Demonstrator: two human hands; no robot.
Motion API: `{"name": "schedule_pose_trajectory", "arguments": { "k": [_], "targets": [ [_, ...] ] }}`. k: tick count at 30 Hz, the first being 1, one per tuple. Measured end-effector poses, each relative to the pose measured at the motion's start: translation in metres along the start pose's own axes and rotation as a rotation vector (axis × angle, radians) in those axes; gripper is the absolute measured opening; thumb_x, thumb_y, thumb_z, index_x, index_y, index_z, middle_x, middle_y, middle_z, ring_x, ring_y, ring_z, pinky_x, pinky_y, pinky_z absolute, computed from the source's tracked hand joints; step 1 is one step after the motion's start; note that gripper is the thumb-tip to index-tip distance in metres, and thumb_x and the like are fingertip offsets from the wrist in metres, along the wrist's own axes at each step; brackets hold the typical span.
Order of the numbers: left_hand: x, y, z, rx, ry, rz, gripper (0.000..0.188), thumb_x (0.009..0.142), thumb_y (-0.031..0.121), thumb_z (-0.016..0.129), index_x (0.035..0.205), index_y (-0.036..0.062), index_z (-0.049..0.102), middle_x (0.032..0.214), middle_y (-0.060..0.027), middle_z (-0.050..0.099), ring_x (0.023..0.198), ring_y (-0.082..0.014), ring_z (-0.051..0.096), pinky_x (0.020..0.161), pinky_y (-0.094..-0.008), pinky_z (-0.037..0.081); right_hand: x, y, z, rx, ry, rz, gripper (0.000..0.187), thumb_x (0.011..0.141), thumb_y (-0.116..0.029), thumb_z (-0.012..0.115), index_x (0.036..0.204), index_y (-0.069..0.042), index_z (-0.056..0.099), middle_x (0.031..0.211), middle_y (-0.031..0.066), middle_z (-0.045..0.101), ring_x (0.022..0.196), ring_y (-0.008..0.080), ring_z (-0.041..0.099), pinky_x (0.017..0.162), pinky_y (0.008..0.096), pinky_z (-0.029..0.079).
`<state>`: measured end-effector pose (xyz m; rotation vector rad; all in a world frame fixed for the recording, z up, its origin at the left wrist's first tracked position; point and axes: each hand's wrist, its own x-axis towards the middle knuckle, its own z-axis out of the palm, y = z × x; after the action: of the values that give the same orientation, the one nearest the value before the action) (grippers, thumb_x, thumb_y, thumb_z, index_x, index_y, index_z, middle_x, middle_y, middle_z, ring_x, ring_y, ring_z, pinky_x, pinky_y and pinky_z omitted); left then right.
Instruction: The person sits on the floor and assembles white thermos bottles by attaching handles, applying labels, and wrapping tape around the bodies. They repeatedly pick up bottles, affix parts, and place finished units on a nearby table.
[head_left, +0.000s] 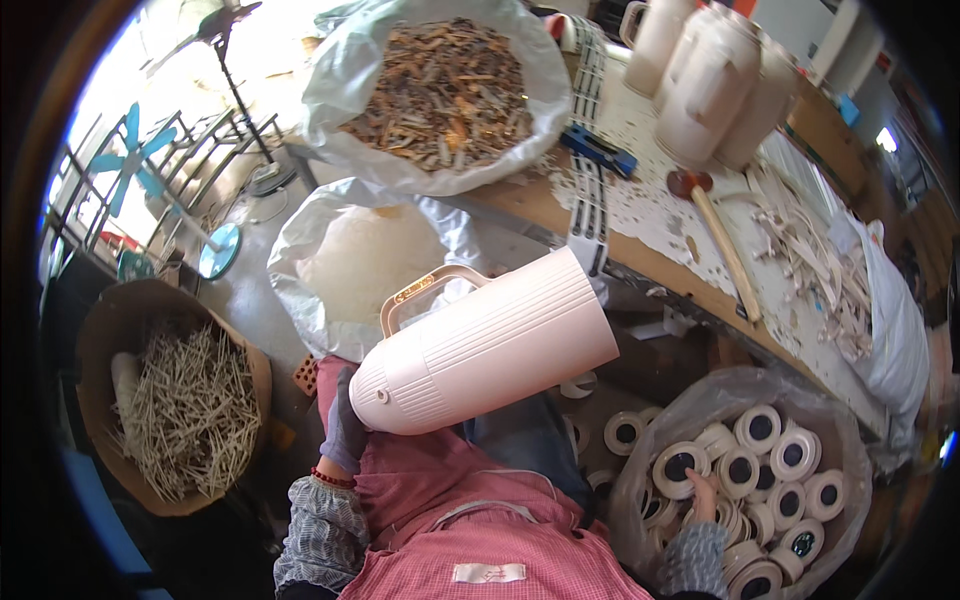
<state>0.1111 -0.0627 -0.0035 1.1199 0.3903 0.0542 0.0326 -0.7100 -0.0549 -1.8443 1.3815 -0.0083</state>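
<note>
A pale pink ribbed jug shell [490, 345] lies tilted across my lap, its wide end up to the right and its looped handle [432, 290] on the upper side. My left hand [345, 425], in a grey glove, is closed around its narrow end; some fingers are hidden beneath it. To the right, a clear plastic bag [640, 450] holds several round cream caps with dark centres. My bare right hand [705, 497] reaches into this bag, with its fingers on the rim of one round cap [676, 466].
A worktable carries a wooden-handled mallet [728, 245], a blue tool [598, 150], pale plastic scraps [800, 250] and several jug shells [705, 85]. A sack of brown chips [450, 90] stands far ahead. Left are an open white bag [370, 260] and a box of thin sticks [190, 410].
</note>
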Motion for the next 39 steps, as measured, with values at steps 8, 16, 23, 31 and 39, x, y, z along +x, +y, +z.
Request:
{"name": "schedule_pose_trajectory", "arguments": {
  "k": [8,16,23,31,39],
  "targets": [
    [-0.017,0.026,-0.023,-0.313,0.120,0.087,0.045,0.103,0.042,0.037,0.115,0.0041,0.059,0.103,-0.0080,0.067,0.090,-0.0168,0.063,0.078,-0.0285,0.052,-0.156,-0.163,0.066,0.008,-0.886,-0.882,0.051,0.070,-0.015,0.083,0.114,-0.004,0.058,0.104,0.0052,0.064,0.097,0.0177,0.061,0.085,0.0332,0.049],
    [-0.076,0.050,-0.089,-0.168,0.393,0.238,0.049,0.104,0.044,0.036,0.106,0.0032,0.063,0.095,-0.0025,0.065,0.085,-0.0116,0.059,0.079,-0.0271,0.047,-0.186,-0.216,0.106,-0.066,-1.446,-0.600,0.075,0.067,-0.032,0.087,0.126,0.002,0.055,0.120,0.0065,0.062,0.110,0.0166,0.059,0.097,0.0318,0.045],
    [-0.087,0.034,-0.067,0.110,0.423,0.325,0.044,0.105,0.037,0.036,0.099,0.0038,0.064,0.088,-0.0015,0.063,0.079,-0.0105,0.056,0.076,-0.0268,0.047,-0.238,-0.260,0.166,0.501,-0.931,-1.059,0.040,0.093,-0.025,0.059,0.124,0.000,0.057,0.106,0.0077,0.061,0.090,0.0142,0.058,0.083,0.0283,0.045],
    [-0.081,0.015,-0.080,0.283,0.249,0.113,0.047,0.099,0.045,0.046,0.115,0.0034,0.060,0.096,-0.0054,0.068,0.088,-0.0181,0.065,0.078,-0.0305,0.051,-0.308,-0.299,0.130,0.507,-0.628,-2.026,0.031,0.067,-0.017,0.076,0.092,-0.003,0.068,0.084,0.0106,0.062,0.072,0.0275,0.055,0.063,0.0379,0.047],
    [-0.068,0.090,-0.042,0.135,0.395,0.419,0.032,0.099,0.029,0.040,0.104,0.0018,0.058,0.097,-0.0086,0.061,0.087,-0.0208,0.058,0.082,-0.0329,0.047,-0.287,-0.272,0.160,0.559,-0.702,-1.352,0.024,0.081,-0.015,0.066,0.097,0.003,0.066,0.085,0.0081,0.063,0.073,0.0180,0.056,0.067,0.0319,0.046]
  ]
}}
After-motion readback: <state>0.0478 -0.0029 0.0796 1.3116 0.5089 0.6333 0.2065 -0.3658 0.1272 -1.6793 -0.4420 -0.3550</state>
